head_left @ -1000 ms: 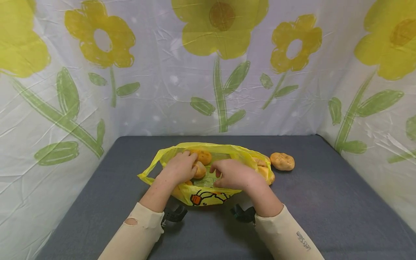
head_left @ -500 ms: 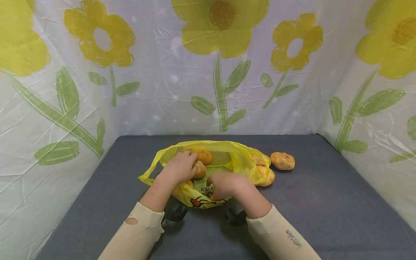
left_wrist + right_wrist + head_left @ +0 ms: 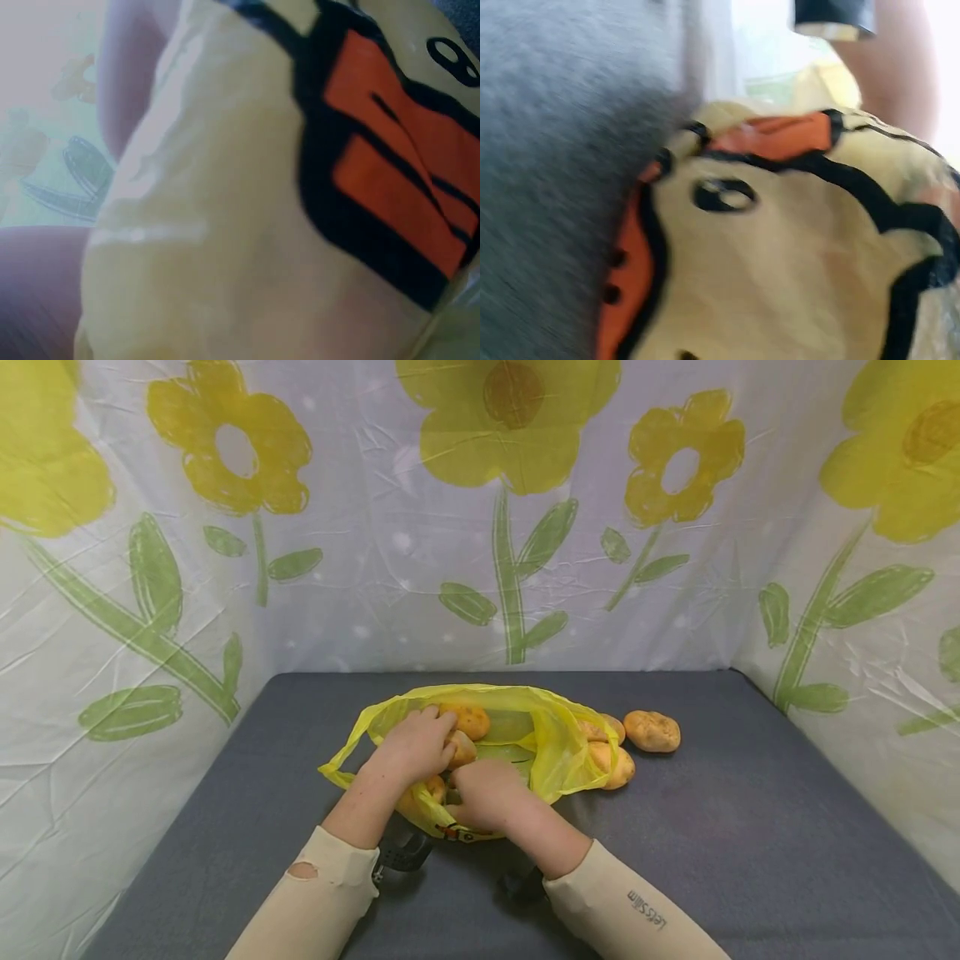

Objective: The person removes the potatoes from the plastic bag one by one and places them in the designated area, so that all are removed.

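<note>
A thin yellow plastic bag (image 3: 480, 693) lies with its mouth spread open. My left hand (image 3: 412, 743) rests over the bag's left part. Its fingertips are at one potato (image 3: 471, 722) and beside a second potato (image 3: 461, 749); its palm side is hidden, so I cannot tell whether it grips one. Lower in the bag, my right hand (image 3: 489, 793) reaches left, thumb and forefinger apart, close to another potato (image 3: 436, 788). The bag's printed duck face fills much of both wrist views, with its orange beak (image 3: 405, 172) and black eye (image 3: 725, 196).
Two potatoes (image 3: 617, 765) lie at the bag's right edge, partly behind its film. A lone potato (image 3: 652, 732) sits farther right on the dark grey tabletop (image 3: 750, 827). Behind the table hangs a flower-printed cloth (image 3: 360, 602).
My right hand has moved left and lower across the bag's opening, toward the potato at the front left. The bag's front edge has sunk. My left hand has stayed in place.
</note>
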A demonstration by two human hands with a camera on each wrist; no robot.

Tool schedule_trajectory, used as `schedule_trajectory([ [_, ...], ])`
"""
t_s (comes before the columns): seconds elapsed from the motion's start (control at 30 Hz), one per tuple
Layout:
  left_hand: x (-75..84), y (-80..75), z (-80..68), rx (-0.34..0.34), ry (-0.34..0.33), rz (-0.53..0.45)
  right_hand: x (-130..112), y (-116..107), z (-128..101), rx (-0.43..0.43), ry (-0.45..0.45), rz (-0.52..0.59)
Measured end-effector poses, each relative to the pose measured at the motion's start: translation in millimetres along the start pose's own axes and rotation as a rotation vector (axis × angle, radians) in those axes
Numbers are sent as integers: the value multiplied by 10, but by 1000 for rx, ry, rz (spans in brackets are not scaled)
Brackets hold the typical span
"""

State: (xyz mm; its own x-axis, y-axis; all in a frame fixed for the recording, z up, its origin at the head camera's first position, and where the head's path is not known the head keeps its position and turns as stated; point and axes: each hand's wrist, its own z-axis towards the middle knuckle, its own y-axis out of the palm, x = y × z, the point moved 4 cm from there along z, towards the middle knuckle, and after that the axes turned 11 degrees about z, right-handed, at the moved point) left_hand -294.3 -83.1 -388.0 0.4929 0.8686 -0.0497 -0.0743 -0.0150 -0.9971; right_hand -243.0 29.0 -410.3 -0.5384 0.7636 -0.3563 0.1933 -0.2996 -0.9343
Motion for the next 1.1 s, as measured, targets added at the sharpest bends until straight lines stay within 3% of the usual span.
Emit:
schedule_trajectory([
  [0.17,4,0,-1,11,-1,0,-45,53,10,98,-24,-1],
  [0.4,5,5,6,14,-17,8,-30,59,19,84,33,41],
  [0.67,2,8,0,28,-14,3,53,49,52,16,25,156],
  [0.9,2,16,10,14,-19,-1,174,-108,41,-51,-14,230],
  [1.1,-2,25,22,15,-27,10,330,-234,-15,-205,48,298],
])
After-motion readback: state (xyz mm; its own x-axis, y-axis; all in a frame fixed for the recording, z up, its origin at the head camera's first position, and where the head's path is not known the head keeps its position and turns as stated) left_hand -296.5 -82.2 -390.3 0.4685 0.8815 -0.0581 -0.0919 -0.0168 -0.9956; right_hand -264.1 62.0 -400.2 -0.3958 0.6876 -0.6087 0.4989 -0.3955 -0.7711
